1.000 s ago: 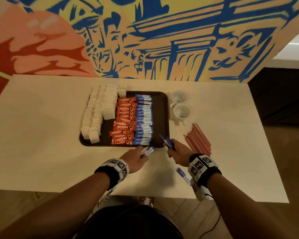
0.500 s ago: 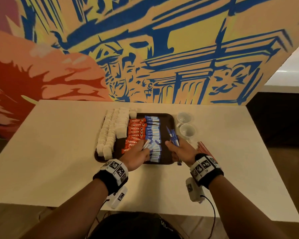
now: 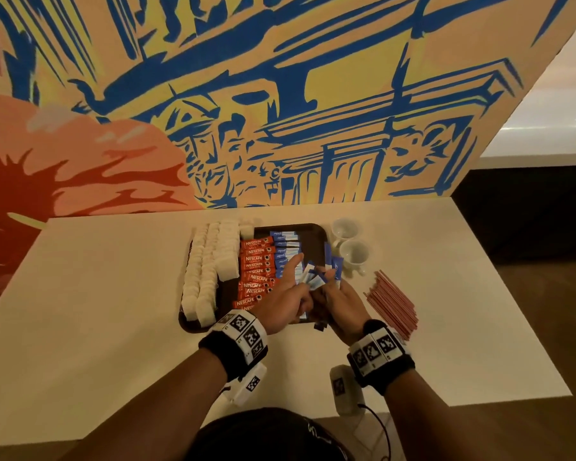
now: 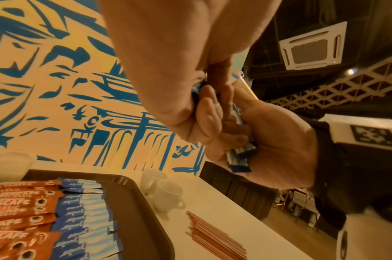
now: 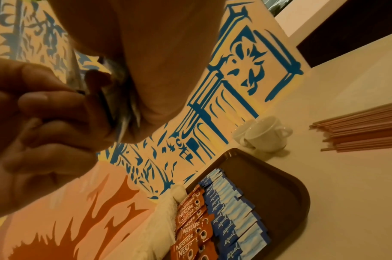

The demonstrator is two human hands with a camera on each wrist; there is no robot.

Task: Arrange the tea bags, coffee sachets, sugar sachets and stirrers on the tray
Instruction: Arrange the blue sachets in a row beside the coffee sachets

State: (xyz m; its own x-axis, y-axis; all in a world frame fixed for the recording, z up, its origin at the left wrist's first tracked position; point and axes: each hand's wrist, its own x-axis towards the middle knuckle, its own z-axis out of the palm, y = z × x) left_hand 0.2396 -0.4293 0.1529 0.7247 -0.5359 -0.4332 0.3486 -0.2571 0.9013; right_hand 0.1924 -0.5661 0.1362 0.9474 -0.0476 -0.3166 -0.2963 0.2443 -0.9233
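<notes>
A dark brown tray (image 3: 317, 235) holds rows of white tea bags (image 3: 210, 264), red coffee sachets (image 3: 257, 261) and blue sugar sachets (image 3: 285, 241). Both hands meet above its right half. My right hand (image 3: 330, 281) grips a bundle of blue sugar sachets (image 3: 336, 268), whose lower end shows in the palm in the left wrist view (image 4: 239, 156). My left hand (image 3: 305, 285) pinches sachets (image 3: 310, 277) at that bundle, index finger stretched over the row. Red stirrers (image 3: 391, 302) lie on the table right of the tray.
Two white cups (image 3: 353, 252) stand just beyond the tray's far right corner, next to the stirrers. A painted wall (image 3: 280, 111) rises behind the white table (image 3: 113, 311). The table's right edge (image 3: 512, 294) drops to a dark floor.
Both hands rose from the table's front edge to above the tray and came together, each with blue sachets. The head view tilted up toward the wall.
</notes>
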